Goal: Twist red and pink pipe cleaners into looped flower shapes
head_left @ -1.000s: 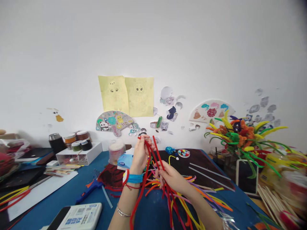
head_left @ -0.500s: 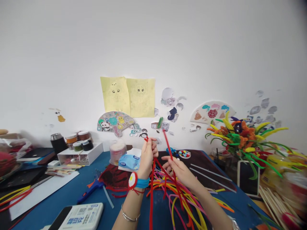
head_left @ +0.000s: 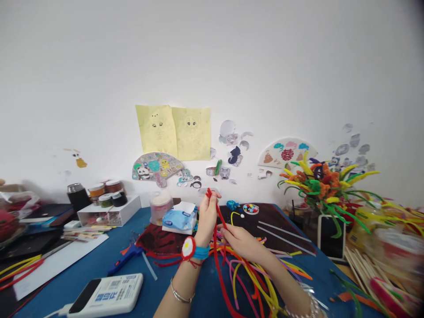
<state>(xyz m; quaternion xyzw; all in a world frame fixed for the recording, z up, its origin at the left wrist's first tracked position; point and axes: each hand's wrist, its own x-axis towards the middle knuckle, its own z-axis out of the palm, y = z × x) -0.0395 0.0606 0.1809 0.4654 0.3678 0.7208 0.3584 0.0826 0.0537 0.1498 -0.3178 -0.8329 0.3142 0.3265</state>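
Fuzzy, matt red chenille pipe cleaners [head_left: 216, 265] with rough fibres run up into the left hand [head_left: 207, 216]. A smooth, shiny metal bangle [head_left: 180, 297] sits on that wrist. A glossy plastic tissue pack [head_left: 179, 219] lies just beyond the hand; matt bare wooden sticks [head_left: 359, 274] lie well right of the right hand [head_left: 243, 244].

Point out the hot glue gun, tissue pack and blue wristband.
hot glue gun [head_left: 124, 260]: head view, blue body
tissue pack [head_left: 179, 220]: head view, blue wrapper
blue wristband [head_left: 201, 252]: head view, middle of band
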